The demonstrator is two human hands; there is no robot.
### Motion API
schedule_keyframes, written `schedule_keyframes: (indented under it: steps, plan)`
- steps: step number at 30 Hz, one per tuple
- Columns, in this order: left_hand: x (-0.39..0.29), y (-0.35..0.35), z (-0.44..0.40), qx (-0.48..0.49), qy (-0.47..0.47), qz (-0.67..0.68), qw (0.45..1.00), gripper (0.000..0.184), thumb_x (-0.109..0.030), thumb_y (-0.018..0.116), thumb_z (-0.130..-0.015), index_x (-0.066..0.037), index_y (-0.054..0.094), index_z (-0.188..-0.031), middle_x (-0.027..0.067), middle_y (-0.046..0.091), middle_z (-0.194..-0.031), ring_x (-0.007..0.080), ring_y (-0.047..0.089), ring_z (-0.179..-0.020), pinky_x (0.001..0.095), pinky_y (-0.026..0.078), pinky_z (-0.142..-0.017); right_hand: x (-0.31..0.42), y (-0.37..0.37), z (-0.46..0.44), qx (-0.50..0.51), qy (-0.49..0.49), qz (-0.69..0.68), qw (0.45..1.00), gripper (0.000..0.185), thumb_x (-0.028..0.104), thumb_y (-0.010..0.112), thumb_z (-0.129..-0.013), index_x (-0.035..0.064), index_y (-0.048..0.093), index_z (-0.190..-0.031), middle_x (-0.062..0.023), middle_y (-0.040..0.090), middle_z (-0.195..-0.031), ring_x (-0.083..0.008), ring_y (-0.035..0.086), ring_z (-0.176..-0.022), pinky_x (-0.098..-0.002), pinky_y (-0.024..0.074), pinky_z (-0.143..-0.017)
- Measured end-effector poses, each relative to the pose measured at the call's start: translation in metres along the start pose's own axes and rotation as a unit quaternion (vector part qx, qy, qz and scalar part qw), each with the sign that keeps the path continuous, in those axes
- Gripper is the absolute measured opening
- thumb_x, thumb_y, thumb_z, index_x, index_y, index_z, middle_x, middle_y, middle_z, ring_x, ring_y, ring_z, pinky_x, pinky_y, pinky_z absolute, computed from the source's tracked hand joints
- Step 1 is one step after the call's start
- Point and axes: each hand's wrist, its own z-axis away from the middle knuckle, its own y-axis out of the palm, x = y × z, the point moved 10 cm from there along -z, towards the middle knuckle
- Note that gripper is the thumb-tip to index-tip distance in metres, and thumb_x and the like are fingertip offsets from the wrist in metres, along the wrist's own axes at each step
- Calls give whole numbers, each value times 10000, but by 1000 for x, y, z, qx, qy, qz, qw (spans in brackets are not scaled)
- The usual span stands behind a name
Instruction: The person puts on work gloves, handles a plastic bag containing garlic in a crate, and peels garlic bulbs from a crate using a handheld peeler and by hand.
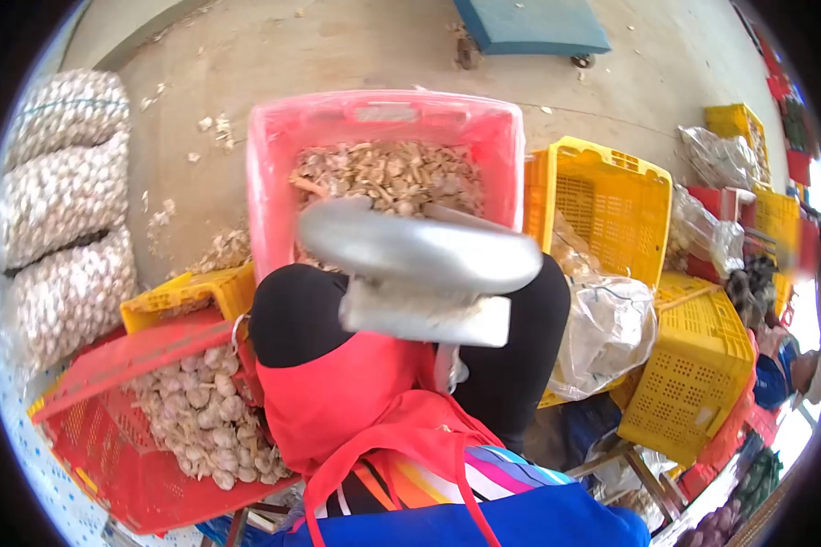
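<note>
A blurred metal piece (pixel 420 248) looms over the pink crate (pixel 270 187); scraps (pixel 374 173) are best kept inside. Neither hand shows clearly, so finger spread I can't tell.

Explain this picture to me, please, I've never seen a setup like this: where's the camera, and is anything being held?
There's no robot here. One camera, worn on a person's head, looks forward and down, so the black-clad legs and red apron are the wearer's. In front stands a pink crate holding dry-looking scraps. At left, a red crate holds garlic bulbs; at right is a yellow crate. A blurred, silvery object covers the middle; I can't tell what it is. Neither hand can be made out, so I can't say what is held.
</note>
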Motion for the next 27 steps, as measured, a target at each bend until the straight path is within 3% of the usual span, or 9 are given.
schedule_keyframes:
  steps: [3, 4, 5, 6, 8, 11, 15, 17, 27]
  plan:
    - [-9, 16, -22, 19, 13, -29, 999, 632, -467, 636, -955, 56, 578, -1305, 196, 667, -1216, 310, 646, -1019, 398, 533, -890, -3, 25, -29, -33, -62, 240, 968, 571, 535, 551, -958, 3, 654, -1138, -250, 688, -1054, -395, 675, -989, -463, 535, -875]
    - [-14, 21, -27, 23, 18, -36, 999, 629, -467, 635, -955, 54, 581, -1303, 196, 668, -1213, 311, 647, -1019, 398, 534, -889, 43, 28, 2, -45, -72, 282, 956, 568, 530, 547, -960, 4, 649, -1150, -259, 686, -1078, -407, 674, -1017, -471, 533, -895]
    - [-15, 27, -33, 27, 20, -41, 999, 626, -467, 634, -954, 52, 583, -1301, 197, 670, -1210, 312, 648, -1019, 398, 534, -888, 107, 6, 48, 14, -119, 272, 955, 582, 491, 514, -979, 4, 587, -1289, -282, 623, -1280, -451, 581, -1213, -482, 463, -1031]
    - [-18, 31, -35, 32, 25, -47, 998, 623, -467, 633, -954, 50, 585, -1299, 197, 671, -1207, 313, 649, -1019, 398, 535, -888, 135, 2, 62, -17, -216, 217, 952, 542, 431, 505, -999, 18, 575, -1343, -258, 613, -1334, -444, 548, -1272, -457, 445, -1066]
    - [-25, 34, -39, 35, 33, -54, 997, 617, -466, 631, -953, 45, 589, -1295, 197, 673, -1201, 316, 651, -1019, 399, 536, -886, 23, 66, -70, 93, -294, 147, 940, 515, 358, 474, -1025, 31, 535, -1418, -245, 572, -1405, -416, 509, -1334, -417, 412, -1114]
    - [-38, 36, -43, 36, 51, -62, 996, 608, -466, 628, -952, 39, 596, -1288, 198, 677, -1192, 319, 654, -1019, 400, 537, -884, 47, 53, -48, 67, -157, 97, 981, 492, 325, 517, -1041, 68, 519, -1461, -179, 564, -1452, -309, 527, -1343, -378, 379, -1148]
    - [-60, 40, -46, 39, 77, -72, 994, 596, -465, 624, -951, 31, 604, -1280, 199, 682, -1181, 324, 658, -1018, 401, 539, -881, 60, 53, -13, 128, -178, -48, 974, 562, 437, 374, -1076, 35, 534, -1435, -212, 556, -1451, -309, 491, -1389, -353, 374, -1149]
    - [-73, 46, -51, 45, 88, -74, 992, 590, -465, 622, -950, 27, 609, -1276, 200, 685, -1175, 327, 660, -1018, 402, 541, -880, 18, 98, -63, 143, -37, -113, 983, 571, 450, 372, -1077, 36, 531, -1437, -205, 573, -1434, -316, 523, -1352, -356, 398, -1127]
    - [-95, 80, -51, 94, 124, -30, 987, 562, -463, 612, -946, 7, 630, -1255, 202, 697, -1146, 339, 671, -1017, 404, 546, -873, 125, 56, -11, 92, -113, 21, 989, 540, 429, 430, -1052, 38, 567, -1399, -188, 615, -1368, -317, 569, -1275, -372, 428, -1080]
